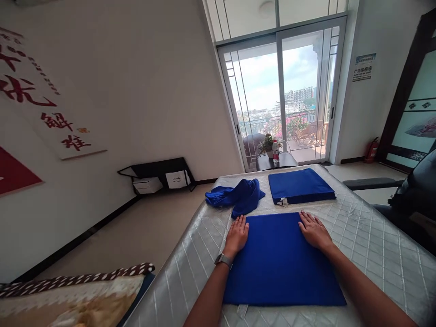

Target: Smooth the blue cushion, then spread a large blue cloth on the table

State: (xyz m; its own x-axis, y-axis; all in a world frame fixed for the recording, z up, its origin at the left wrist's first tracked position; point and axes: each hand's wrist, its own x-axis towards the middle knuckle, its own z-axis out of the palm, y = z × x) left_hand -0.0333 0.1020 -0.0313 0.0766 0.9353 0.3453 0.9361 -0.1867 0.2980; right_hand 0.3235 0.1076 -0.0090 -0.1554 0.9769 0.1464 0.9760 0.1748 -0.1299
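A blue cloth (277,268) lies flat as a neat rectangle on the silvery quilted mattress (371,236), a white tag (242,310) sticking out at its near edge. My left hand (237,235), with a watch on the wrist, rests palm down on its far left corner, fingers stretched forward. On the far right corner my right hand (315,230) lies flat as well, fingers extended. Neither hand grips anything. Just beyond my left hand is a crumpled blue cloth (243,195). Farther off to the right sits a squared stack of folded blue cloth (299,185) with white tags at its front corner.
Past the mattress stands a small table (276,161) with a potted plant (267,144) and a bottle (275,151), before sliding glass doors (252,95). A black chair (417,200) is at right. Patterned bedding (85,295) lies at lower left; a black rack (160,169) stands by the wall.
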